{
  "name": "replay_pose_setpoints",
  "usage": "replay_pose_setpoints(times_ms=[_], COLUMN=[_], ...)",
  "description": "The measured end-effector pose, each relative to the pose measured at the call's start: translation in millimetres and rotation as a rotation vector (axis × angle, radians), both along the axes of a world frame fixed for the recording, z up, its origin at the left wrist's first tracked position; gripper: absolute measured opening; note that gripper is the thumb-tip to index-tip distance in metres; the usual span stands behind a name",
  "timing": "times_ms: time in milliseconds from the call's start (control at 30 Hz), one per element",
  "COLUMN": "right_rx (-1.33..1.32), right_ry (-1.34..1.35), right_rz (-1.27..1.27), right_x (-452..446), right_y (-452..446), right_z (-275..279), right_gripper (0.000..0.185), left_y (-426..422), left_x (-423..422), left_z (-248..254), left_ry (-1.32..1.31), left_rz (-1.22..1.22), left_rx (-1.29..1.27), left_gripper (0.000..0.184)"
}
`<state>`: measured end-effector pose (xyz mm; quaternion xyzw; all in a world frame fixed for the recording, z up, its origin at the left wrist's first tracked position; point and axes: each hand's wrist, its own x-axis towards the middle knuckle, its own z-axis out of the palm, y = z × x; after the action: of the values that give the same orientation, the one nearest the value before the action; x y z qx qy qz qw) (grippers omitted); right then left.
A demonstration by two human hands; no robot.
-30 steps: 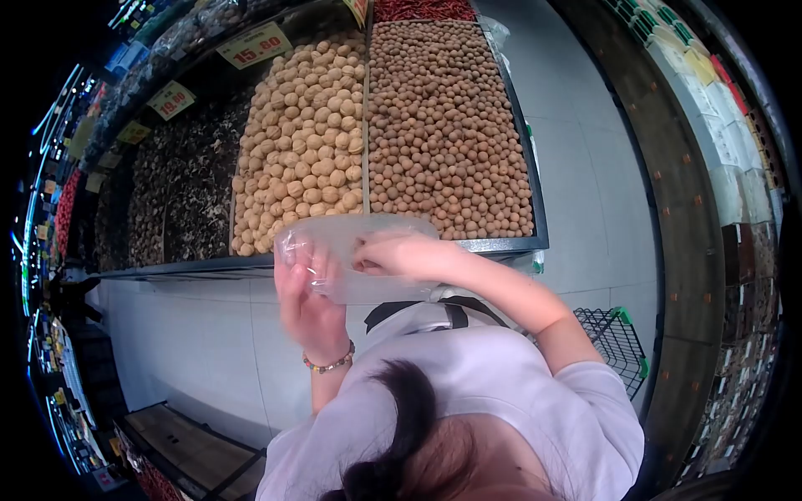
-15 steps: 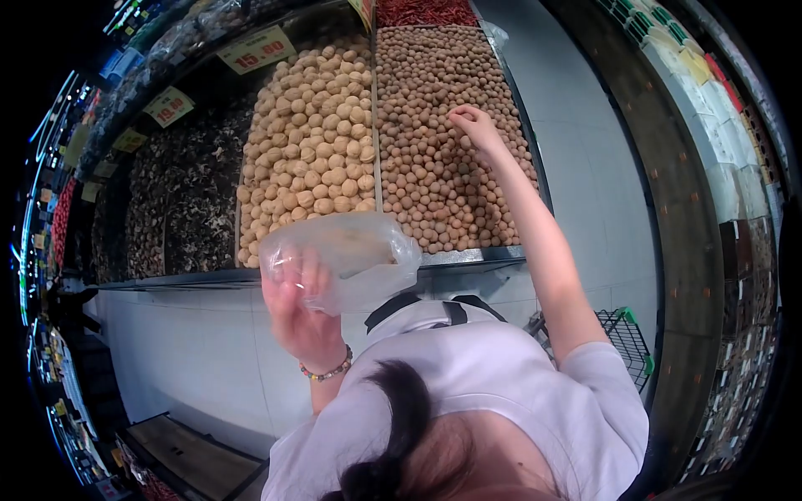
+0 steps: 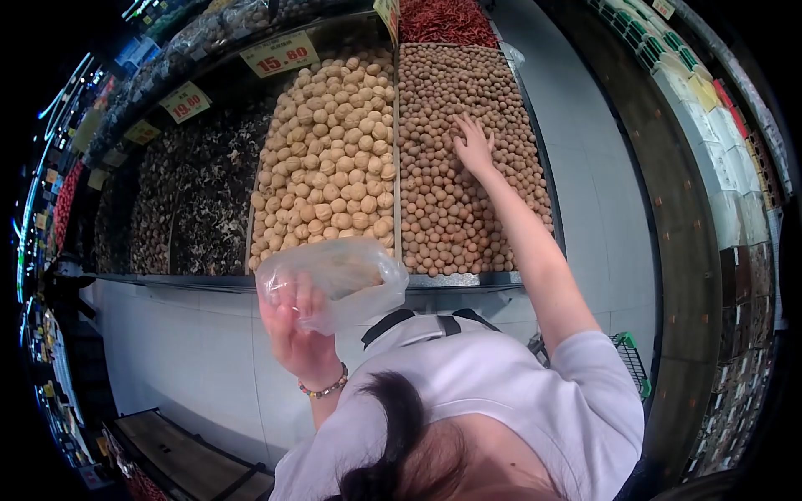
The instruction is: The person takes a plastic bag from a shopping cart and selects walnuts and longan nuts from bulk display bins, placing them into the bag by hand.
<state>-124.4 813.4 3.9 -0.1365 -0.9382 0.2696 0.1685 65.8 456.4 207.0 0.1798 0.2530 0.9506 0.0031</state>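
My left hand (image 3: 299,330), with a beaded bracelet at the wrist, is closed on a clear plastic bag (image 3: 368,292). The bag's mouth gapes to the right, just in front of the bins. My right hand (image 3: 474,149) reaches out over small round brown dried fruits (image 3: 451,225) that look like longans. Its fingers are apart and rest at the surface of the heap; nothing shows in them. Left of that heap, beyond a thin divider, lie pale walnuts (image 3: 334,159).
Bins of dark dried goods (image 3: 213,192) continue to the left. Red dried chillies (image 3: 447,21) lie behind the brown fruits. A price sign (image 3: 280,55) stands above the walnuts. A green-edged shopping basket or cart (image 3: 632,363) is at my right, and a low wooden platform (image 3: 184,455) at lower left.
My right hand has gone from pinched fingers to spread fingers over the brown fruits. The bins sit slightly lower and further right in view. My left hand still holds the bag.
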Motion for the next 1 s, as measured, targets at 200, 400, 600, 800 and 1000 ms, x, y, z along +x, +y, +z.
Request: replay_pose_setpoints(times_ms=[200, 400, 600, 800, 1000], right_rx=[-0.295, -0.725, -0.064, -0.225, -0.344], right_ry=[0.309, 0.252, -0.259, -0.362, -0.412], right_rz=[0.026, 0.921, 0.841, 1.014, 0.948], right_x=[38.1, 190.0, 193.4, 217.0, 224.6], right_y=[-16.4, -148.7, -207.8, -257.4, -270.4], right_z=[54.9, 208.2, 122.2, 18.4, 46.2], right_gripper=[0.038, 0.014, 0.021, 0.032, 0.027], left_y=[-3.9, -4.7, -11.3, -21.8, -21.3], left_x=[-6.3, 0.2, -6.0, 13.3, 12.5], left_z=[0.2, -7.6, -24.4, -16.3, -5.6], left_ry=[0.011, -0.044, 0.306, 0.215, 0.141], left_rz=[-0.060, -0.262, -0.925, -1.012, -0.994], left_rx=[-0.041, -0.096, -0.013, -0.255, -0.597], left_gripper=[0.016, 0.052, 0.035, 0.021, 0.021])
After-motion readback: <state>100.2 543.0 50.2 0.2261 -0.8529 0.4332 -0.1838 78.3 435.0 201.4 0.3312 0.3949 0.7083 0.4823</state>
